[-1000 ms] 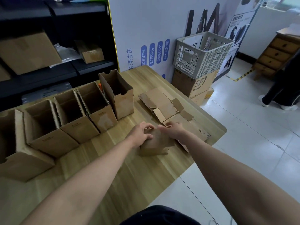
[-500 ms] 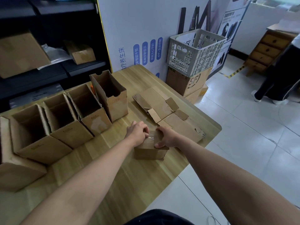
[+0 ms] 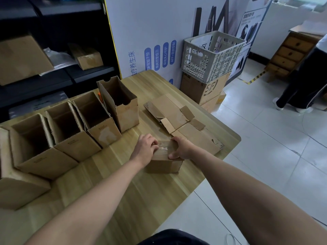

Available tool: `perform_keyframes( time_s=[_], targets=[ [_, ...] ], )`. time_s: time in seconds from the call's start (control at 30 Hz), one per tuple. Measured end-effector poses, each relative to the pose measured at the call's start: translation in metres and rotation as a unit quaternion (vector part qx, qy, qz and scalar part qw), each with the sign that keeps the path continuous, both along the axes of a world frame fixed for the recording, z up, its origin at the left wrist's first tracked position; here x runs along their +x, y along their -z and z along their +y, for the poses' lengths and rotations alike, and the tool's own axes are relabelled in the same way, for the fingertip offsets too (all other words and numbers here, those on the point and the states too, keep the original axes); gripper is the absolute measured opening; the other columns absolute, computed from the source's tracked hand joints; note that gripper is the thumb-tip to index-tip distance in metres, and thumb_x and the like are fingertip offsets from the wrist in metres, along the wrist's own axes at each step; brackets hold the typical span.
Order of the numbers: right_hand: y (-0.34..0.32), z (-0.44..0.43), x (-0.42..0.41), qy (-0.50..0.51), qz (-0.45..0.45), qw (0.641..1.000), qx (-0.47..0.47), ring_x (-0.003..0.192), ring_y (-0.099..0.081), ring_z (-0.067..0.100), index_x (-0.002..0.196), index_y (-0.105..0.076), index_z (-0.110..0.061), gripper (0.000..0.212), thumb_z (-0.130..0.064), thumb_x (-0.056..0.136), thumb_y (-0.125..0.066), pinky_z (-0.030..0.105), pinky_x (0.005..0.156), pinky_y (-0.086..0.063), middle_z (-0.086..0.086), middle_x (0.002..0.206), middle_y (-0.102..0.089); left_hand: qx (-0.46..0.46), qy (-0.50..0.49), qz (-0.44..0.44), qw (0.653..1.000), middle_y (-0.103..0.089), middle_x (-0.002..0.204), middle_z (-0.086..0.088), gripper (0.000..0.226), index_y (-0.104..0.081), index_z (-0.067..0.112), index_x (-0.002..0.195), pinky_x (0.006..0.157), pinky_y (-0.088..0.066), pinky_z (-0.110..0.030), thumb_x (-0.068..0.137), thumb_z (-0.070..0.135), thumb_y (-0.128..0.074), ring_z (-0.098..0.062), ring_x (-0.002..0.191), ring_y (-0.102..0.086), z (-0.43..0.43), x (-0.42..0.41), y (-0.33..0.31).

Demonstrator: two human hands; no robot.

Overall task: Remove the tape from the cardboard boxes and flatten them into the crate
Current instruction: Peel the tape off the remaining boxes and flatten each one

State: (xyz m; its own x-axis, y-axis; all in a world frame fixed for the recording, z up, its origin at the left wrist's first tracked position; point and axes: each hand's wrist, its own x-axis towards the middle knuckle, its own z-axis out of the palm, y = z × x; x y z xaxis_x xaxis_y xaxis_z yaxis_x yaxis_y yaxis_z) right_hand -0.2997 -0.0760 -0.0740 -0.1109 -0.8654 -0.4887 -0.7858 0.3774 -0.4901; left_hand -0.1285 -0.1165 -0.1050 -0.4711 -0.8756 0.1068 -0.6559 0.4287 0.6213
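Small box [image 3: 163, 163] sits on the wooden table [image 3: 106, 183], near the edge closest to the person, closed side up. Clear tape [image 3: 165, 148] shines across its top.

Left hand [image 3: 145, 149] on the box's left top edge, fingers curled down onto the taped strip. Cannot tell whether they pinch the tape itself or only the cardboard. Right hand [image 3: 182, 147] grips the box's right top corner: thumb on the near face, fingers hooked over the top.

Left of the box: a row of open boxes [image 3: 95, 117] standing side by side, mouths up, the tallest one [image 3: 122, 103] nearest the box.

Just beyond the box, touching the right hand's far side: flattened cardboard [image 3: 173, 114] lying flat, flaps splayed.

Farther beyond the box, off the table to the right: grey crate [image 3: 212, 55] on a stack of cartons [image 3: 203, 89] on the floor.

Far left of the box: dark shelf [image 3: 53, 76] holding more cartons. Far right: a standing person's legs [image 3: 304, 85] and wooden drawers [image 3: 290, 53].
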Motion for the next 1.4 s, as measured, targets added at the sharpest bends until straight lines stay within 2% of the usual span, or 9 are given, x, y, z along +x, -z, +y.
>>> perform_keyframes(
  time_s=[0.17, 0.33, 0.43, 0.53, 0.63, 0.87, 1.07, 1.23, 1.4],
  targets=[
    [0.0, 0.002, 0.001, 0.008, -0.006, 1.0, 0.006, 0.122, -0.044, 0.026, 0.142, -0.035, -0.017, 0.079, -0.022, 0.076, -0.077, 0.038, 0.101, -0.041, 0.006, 0.135, -0.045, 0.011, -0.013, -0.001, 1.0, -0.055, 0.093, 0.001, 0.009, -0.065, 0.008, 0.084, 0.088, -0.035, -0.023, 0.089, 0.013, -0.06, -0.013, 0.096, -0.041, -0.004, 0.005, -0.001],
    [-0.001, 0.001, 0.003, 0.011, 0.006, 1.0, 0.009, 0.121, -0.045, 0.026, 0.141, -0.036, -0.017, 0.078, -0.022, 0.075, -0.077, 0.038, 0.1, -0.042, 0.006, 0.134, -0.046, 0.007, -0.004, -0.063, 0.998, -0.051, 0.092, 0.0, 0.012, -0.06, 0.008, 0.079, 0.081, -0.034, -0.023, 0.091, 0.009, -0.057, -0.015, 0.096, -0.039, -0.007, -0.001, -0.005],
    [-0.002, 0.002, 0.004, 0.014, 0.011, 1.0, 0.007, 0.121, -0.046, 0.026, 0.141, -0.037, -0.017, 0.078, -0.021, 0.075, -0.078, 0.039, 0.101, -0.043, 0.006, 0.134, -0.047, 0.004, 0.022, -0.09, 0.996, -0.052, 0.096, -0.003, 0.012, -0.058, 0.009, 0.081, 0.084, -0.038, -0.028, 0.092, 0.008, -0.054, -0.018, 0.099, -0.04, -0.007, -0.002, -0.006],
    [-0.002, 0.002, 0.004, 0.015, 0.012, 1.0, 0.006, 0.121, -0.046, 0.025, 0.141, -0.037, -0.017, 0.076, -0.021, 0.076, -0.077, 0.038, 0.1, -0.042, 0.006, 0.133, -0.047, 0.046, 0.022, -0.047, 0.998, -0.051, 0.097, 0.0, 0.009, -0.055, 0.014, 0.083, 0.083, -0.037, -0.024, 0.091, 0.009, -0.056, -0.014, 0.093, -0.041, -0.01, 0.008, -0.005],
    [-0.004, 0.001, 0.005, 0.01, 0.009, 1.0, 0.013, 0.121, -0.045, 0.025, 0.141, -0.037, -0.017, 0.075, -0.02, 0.077, -0.076, 0.039, 0.102, -0.041, 0.005, 0.133, -0.047, 0.087, -0.007, 0.012, 0.996, -0.05, 0.097, 0.004, 0.006, -0.057, 0.016, 0.087, 0.081, -0.044, -0.026, 0.089, 0.011, -0.059, -0.014, 0.086, -0.051, -0.012, 0.025, -0.003],
    [-0.008, -0.003, 0.008, -0.005, 0.023, 0.999, 0.028, 0.12, -0.046, 0.025, 0.139, -0.039, -0.016, 0.071, -0.018, 0.078, -0.075, 0.038, 0.102, -0.041, 0.006, 0.132, -0.048, 0.072, 0.025, -0.061, 0.995, -0.056, 0.089, 0.005, 0.007, -0.06, 0.015, 0.083, 0.075, -0.048, -0.033, 0.09, 0.016, -0.059, -0.017, 0.083, -0.056, -0.017, 0.029, -0.007],
    [-0.011, -0.004, 0.01, -0.016, 0.052, 0.998, 0.029, 0.12, -0.047, 0.026, 0.14, -0.038, -0.014, 0.074, -0.021, 0.077, -0.076, 0.039, 0.102, -0.042, 0.007, 0.133, -0.049, 0.076, 0.013, -0.107, 0.991, -0.057, 0.083, 0.001, 0.018, -0.053, 0.017, 0.075, 0.065, -0.041, -0.029, 0.09, 0.007, -0.053, -0.018, 0.078, -0.053, -0.019, 0.021, -0.013],
    [-0.012, -0.002, 0.011, -0.02, 0.057, 0.998, 0.029, 0.118, -0.048, 0.025, 0.138, -0.039, -0.014, 0.072, -0.02, 0.077, -0.076, 0.037, 0.1, -0.043, 0.007, 0.131, -0.05, 0.098, 0.025, -0.116, 0.988, -0.054, 0.084, 0.001, 0.017, -0.054, 0.015, 0.077, 0.055, -0.031, -0.022, 0.089, 0.004, -0.05, -0.017, 0.075, -0.049, -0.021, 0.019, -0.018],
    [-0.011, -0.003, 0.012, -0.016, 0.057, 0.998, 0.028, 0.117, -0.048, 0.025, 0.138, -0.04, -0.014, 0.071, -0.019, 0.076, -0.076, 0.038, 0.101, -0.043, 0.006, 0.13, -0.05, 0.029, 0.021, -0.082, 0.996, -0.056, 0.095, 0.003, 0.009, -0.059, 0.012, 0.087, 0.068, -0.044, -0.03, 0.094, 0.013, -0.053, -0.017, 0.084, -0.056, -0.007, 0.024, -0.011]
  ],
)
